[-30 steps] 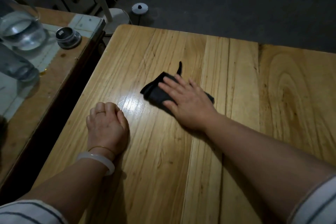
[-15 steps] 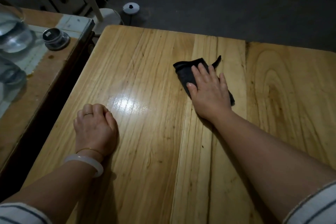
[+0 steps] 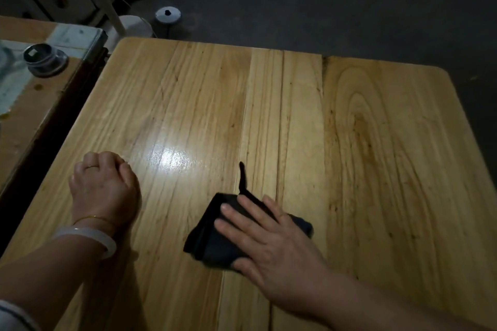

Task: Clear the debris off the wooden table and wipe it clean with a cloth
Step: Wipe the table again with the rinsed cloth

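The light wooden table [image 3: 295, 105] fills most of the head view, and I see no debris on its surface. A dark, folded cloth [image 3: 208, 240] lies near the front middle, with a thin strip of it pointing away from me. My right hand [image 3: 271, 242] lies flat on the cloth with fingers spread, pressing it to the wood, the thumb at its near edge. My left hand [image 3: 105, 188] rests as a closed fist on the table's left side; it wears a ring and bracelets and holds nothing visible.
A darker side table [image 3: 32, 126] adjoins the left edge, with a round metal tin [image 3: 44, 60] on a glass sheet. On the dark floor beyond stand a white round disc [image 3: 168, 15] and a white stand base [image 3: 135, 25].
My right hand has dragged the cloth from the far middle of the table back toward me and a little left. The left fist has stayed in place.
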`<state>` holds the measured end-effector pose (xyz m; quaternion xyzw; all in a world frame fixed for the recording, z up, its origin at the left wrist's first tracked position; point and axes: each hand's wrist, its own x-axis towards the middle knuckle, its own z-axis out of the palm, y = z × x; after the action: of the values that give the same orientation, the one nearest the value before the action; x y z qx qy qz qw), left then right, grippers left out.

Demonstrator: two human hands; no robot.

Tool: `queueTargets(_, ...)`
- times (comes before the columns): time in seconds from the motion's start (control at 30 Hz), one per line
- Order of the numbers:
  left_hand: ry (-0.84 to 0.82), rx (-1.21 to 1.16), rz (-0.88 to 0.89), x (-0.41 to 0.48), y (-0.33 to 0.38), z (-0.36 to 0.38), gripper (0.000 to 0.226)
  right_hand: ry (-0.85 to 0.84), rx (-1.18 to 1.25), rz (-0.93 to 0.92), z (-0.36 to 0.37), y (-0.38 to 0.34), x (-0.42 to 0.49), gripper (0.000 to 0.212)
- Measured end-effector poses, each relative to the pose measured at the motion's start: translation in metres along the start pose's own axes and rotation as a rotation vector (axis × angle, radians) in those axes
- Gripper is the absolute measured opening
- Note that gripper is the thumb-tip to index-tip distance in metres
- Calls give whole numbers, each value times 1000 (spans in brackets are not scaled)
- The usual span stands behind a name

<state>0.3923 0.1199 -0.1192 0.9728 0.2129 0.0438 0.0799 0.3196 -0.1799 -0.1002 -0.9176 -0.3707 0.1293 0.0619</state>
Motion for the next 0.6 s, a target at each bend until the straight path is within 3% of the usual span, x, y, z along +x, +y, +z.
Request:
queueTargets(0.13,-4,20,6,2,0,-1,15,-62,71,-68,-16,30,10,56)
queueTargets(0.47,-5,67,3,7,21,-8,20,71,40,315,-42,126,65,57)
queueTargets(0.6,49,-28,174,-5,81,-4,23,125,110,524,-40,138,82,57)
